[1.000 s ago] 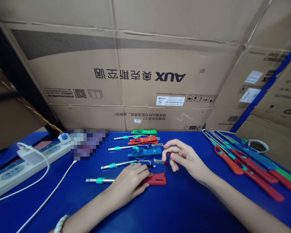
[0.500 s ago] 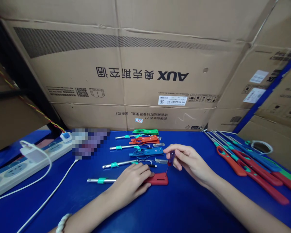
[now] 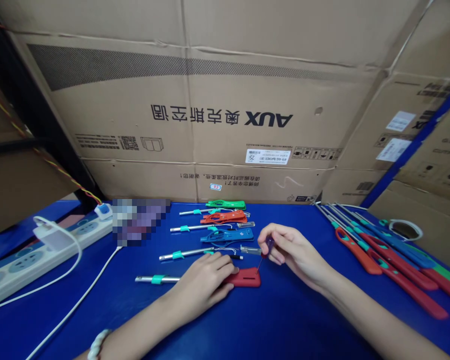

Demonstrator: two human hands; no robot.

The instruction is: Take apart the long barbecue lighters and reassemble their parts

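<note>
A red stick lighter (image 3: 249, 282) lies flat on the blue table, its metal tube (image 3: 144, 279) with a green collar pointing left. My left hand (image 3: 206, 277) covers its middle, fingers and thumb gripping the red handle. In my right hand (image 3: 285, 242) is a small screwdriver (image 3: 269, 245) with a purple handle, held in closed fingers. Its thin shaft slants down and the tip meets the right end of the red handle, near a dark slot. Beyond the hands lie opened lighters in blue (image 3: 232, 236), orange (image 3: 228, 216) and green (image 3: 225, 204), with tubes and clear inner parts beside them.
Several whole stick lighters (image 3: 401, 282) are piled at the right. On the left stand a white power strip (image 3: 48, 255) with a plugged-in charger (image 3: 50, 235) and a white cable (image 3: 82, 295). A cardboard box wall (image 3: 217, 75) closes off the back.
The screwdriver's handle has tilted slightly to the right with my right hand, its tip staying on the red lighter. My left hand holds its place; the view has shifted slightly.
</note>
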